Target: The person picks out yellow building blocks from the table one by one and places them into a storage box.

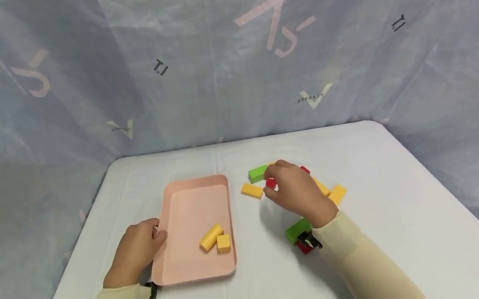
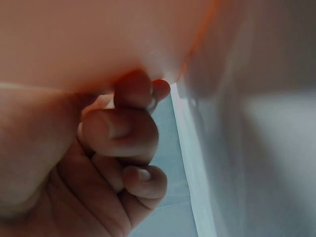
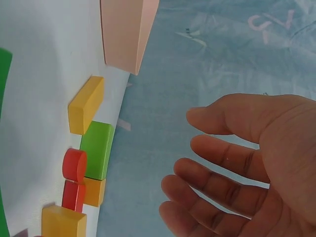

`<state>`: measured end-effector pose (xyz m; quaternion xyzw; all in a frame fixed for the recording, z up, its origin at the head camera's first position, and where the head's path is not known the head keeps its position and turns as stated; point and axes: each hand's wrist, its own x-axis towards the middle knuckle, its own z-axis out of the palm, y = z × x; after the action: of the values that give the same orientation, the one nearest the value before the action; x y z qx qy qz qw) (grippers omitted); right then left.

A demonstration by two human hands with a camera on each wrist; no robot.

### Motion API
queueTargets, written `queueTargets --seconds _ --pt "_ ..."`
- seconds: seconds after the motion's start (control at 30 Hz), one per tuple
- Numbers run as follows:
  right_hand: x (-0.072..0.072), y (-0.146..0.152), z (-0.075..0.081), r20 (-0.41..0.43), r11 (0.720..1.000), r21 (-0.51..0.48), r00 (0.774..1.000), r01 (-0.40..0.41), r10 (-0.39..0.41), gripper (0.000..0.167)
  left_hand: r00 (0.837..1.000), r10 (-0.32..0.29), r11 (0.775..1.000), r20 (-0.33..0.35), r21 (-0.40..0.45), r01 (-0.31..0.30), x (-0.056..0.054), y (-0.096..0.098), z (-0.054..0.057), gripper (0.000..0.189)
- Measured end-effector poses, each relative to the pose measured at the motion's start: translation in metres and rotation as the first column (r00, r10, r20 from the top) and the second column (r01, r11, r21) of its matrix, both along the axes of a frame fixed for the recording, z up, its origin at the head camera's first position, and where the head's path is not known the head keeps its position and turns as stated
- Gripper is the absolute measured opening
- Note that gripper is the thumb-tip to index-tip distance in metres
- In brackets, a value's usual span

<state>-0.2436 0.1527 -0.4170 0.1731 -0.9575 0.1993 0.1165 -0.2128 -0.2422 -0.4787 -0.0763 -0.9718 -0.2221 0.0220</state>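
A shallow pink tray (image 1: 188, 205) lies on the white table, and my left hand (image 1: 137, 249) grips its left side with thumb and curled fingers. Inside the tray, near its right wall, are a yellow cylinder (image 1: 211, 237) and a yellow cube (image 1: 223, 243). My right hand (image 1: 298, 189) hovers above the loose blocks, its fingers (image 3: 222, 180) loosely extended and holding nothing. Nearest to it are a red cylinder (image 3: 74, 165), a green block (image 3: 98, 150) and a yellow rectangular block (image 1: 252, 191). Part of the block group is hidden beneath this hand.
Right of my right hand lies another yellow block (image 1: 337, 195). Closer to me, a green block (image 1: 297, 230) and a red block (image 1: 304, 247) are partly covered by the right wrist. A printed grey fabric (image 1: 212, 73) hangs behind the table.
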Motion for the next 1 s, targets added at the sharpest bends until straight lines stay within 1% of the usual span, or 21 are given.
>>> queueTargets --seconds 0.17,0.4,0.77,0.9,1.0 --pt "-0.0025 0.0031 0.0029 -0.007 1.000 -0.003 1.000 0.018 -0.018 0.018 1.000 0.001 1.000 -0.005 0.003 -0.001 -0.0028 0.0000 -0.0004 0.030" --pt "-0.0036 0.0061 0.0002 0.045 0.999 -0.002 0.998 0.039 -0.039 0.019 1.000 0.003 1.000 0.009 0.001 -0.003 -0.0021 -0.0005 -0.0011 0.024" --pt "-0.0043 0.0061 -0.0001 0.050 0.999 -0.002 0.998 0.042 -0.042 0.017 1.000 -0.006 1.000 -0.004 -0.001 0.005 -0.0020 -0.0011 -0.0024 0.028" --pt "-0.0037 0.0053 -0.0007 0.072 0.999 -0.004 0.997 0.034 -0.033 0.015 1.000 -0.004 1.000 0.015 0.008 0.004 -0.0015 -0.0015 -0.0041 0.029" --pt "-0.0038 0.0063 0.0003 0.080 1.000 -0.004 0.996 0.028 -0.027 0.014 1.000 -0.005 1.000 0.024 0.008 0.005 -0.0022 -0.0008 -0.0028 0.028"
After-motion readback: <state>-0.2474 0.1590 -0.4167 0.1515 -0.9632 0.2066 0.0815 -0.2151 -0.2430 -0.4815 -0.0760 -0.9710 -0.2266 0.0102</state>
